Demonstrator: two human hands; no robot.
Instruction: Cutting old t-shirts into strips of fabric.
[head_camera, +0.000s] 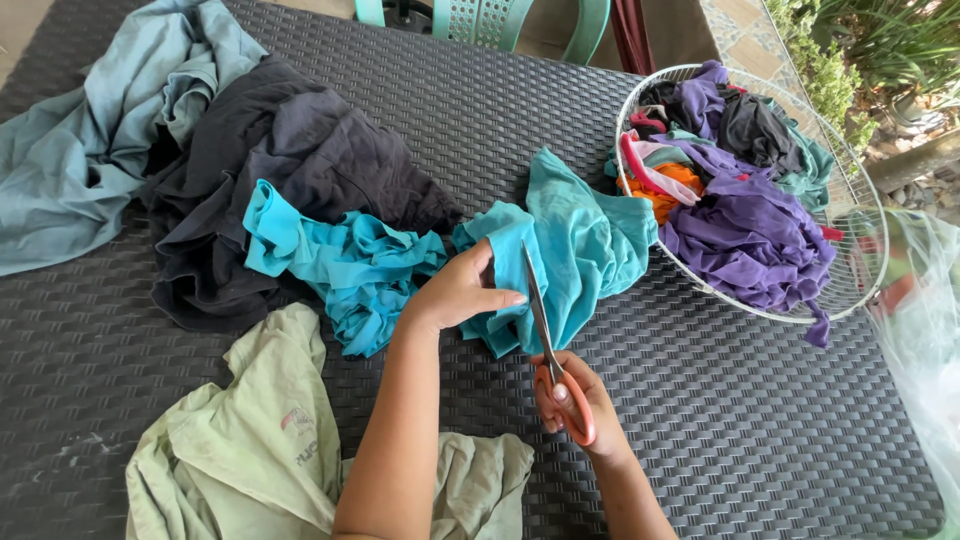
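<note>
My left hand (462, 292) grips a fold of a teal cloth (578, 240) that lies on the dark woven table (740, 420). Orange-handled scissors (552, 358) are in my right hand (574, 400), their blades pointing up into the teal cloth just right of my left fingers. A bunch of teal strips (345, 262) lies to the left of my left hand.
A round white wire basket (862, 292) at the right holds purple, dark, orange and pink cloth pieces. Dark garments (300, 150), a grey-blue garment (80, 150) and a pale green shirt (250, 440) lie on the table. Clear plastic (925, 340) hangs at the right edge; a green chair (480, 20) stands behind.
</note>
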